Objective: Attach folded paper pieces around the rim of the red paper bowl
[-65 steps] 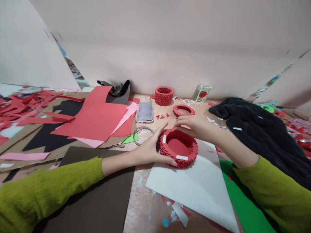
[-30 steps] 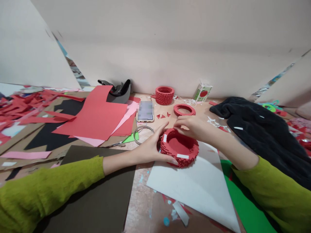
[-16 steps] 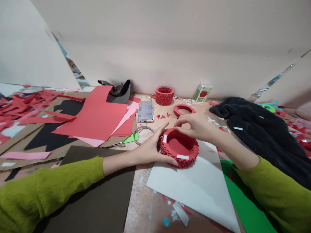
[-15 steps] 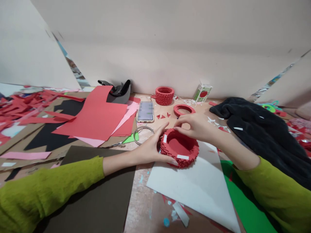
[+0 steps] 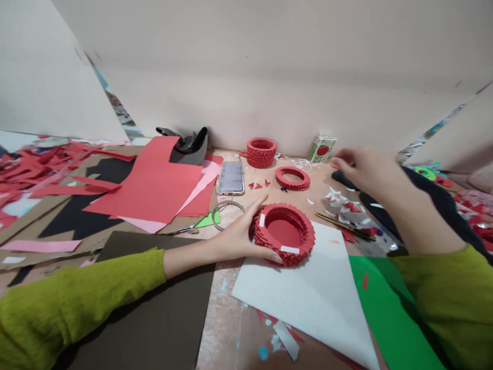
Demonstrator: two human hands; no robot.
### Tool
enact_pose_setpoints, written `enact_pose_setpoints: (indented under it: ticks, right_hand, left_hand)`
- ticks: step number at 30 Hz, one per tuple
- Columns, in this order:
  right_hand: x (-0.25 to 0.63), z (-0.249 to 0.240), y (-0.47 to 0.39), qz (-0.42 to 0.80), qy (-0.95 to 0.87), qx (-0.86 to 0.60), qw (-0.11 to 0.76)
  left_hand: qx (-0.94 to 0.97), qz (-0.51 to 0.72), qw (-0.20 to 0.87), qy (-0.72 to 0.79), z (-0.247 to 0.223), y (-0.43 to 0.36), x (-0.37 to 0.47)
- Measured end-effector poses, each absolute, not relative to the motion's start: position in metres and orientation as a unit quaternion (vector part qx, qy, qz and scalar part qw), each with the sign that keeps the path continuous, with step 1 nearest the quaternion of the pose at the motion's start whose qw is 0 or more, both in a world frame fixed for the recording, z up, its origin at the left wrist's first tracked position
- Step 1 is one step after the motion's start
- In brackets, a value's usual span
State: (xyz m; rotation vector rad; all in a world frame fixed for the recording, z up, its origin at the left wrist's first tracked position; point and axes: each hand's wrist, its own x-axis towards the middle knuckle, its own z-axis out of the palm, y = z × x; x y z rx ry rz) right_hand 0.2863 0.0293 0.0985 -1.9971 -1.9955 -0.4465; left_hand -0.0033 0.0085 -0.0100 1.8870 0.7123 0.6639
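A shallow red paper bowl [image 5: 285,234] built of folded pieces sits on a white sheet [image 5: 311,293], with small white tape strips on its rim. My left hand [image 5: 242,232] cups the bowl's left side, thumb along the front and fingers at the back. My right hand [image 5: 364,167] hovers to the right, above the edge of a black cloth [image 5: 447,205], fingers loosely spread and slightly blurred, with nothing visible in it. A red paper ring [image 5: 292,178] and a taller red paper cup [image 5: 261,152] stand farther back.
Red and pink sheets [image 5: 154,185], a tape dispenser [image 5: 187,145], a phone [image 5: 230,178] and a clear tape roll [image 5: 227,209] lie to the left. A small carton [image 5: 321,148] stands by the wall. White scraps and a pencil [image 5: 344,226] lie right of the bowl. Green paper [image 5: 389,313] and dark card [image 5: 154,308] lie near me.
My right hand has lifted off the bowl's far rim and swung right, over the black cloth. My left hand and the bowl have stayed put.
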Motion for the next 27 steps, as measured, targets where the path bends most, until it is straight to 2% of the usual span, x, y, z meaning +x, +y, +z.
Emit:
enact_pose_setpoints:
  ticks: [5, 9, 11, 15, 19, 23, 27]
  right_hand:
    - [0.331, 0.105, 0.029, -0.158, -0.631, -0.748, 0.134]
    - [0.362, 0.092, 0.040, -0.178, -0.658, -0.712, 0.169]
    - [0.371, 0.088, 0.046, -0.181, -0.658, -0.713, 0.161]
    - [0.353, 0.089, 0.049, -0.113, -0.674, -0.715, 0.145]
    - [0.290, 0.090, 0.034, 0.069, -0.813, -0.542, 0.200]
    - [0.232, 0.077, 0.016, 0.188, -0.901, -0.357, 0.161]
    - [0.215, 0.058, 0.015, 0.196, -0.920, -0.307, 0.146]
  left_hand:
    - [0.771, 0.278, 0.492, 0.294, -0.010, 0.008, -0.002]
    - [0.772, 0.281, 0.493, 0.286, -0.009, 0.008, -0.001]
    - [0.773, 0.281, 0.492, 0.285, -0.010, 0.008, -0.002]
    - [0.769, 0.309, 0.487, 0.274, -0.014, 0.010, -0.003]
    - [0.752, 0.343, 0.497, 0.264, -0.020, 0.012, -0.002]
    - [0.705, 0.332, 0.578, 0.241, -0.021, 0.014, 0.001]
    - [0.692, 0.322, 0.613, 0.203, -0.021, 0.016, 0.002]
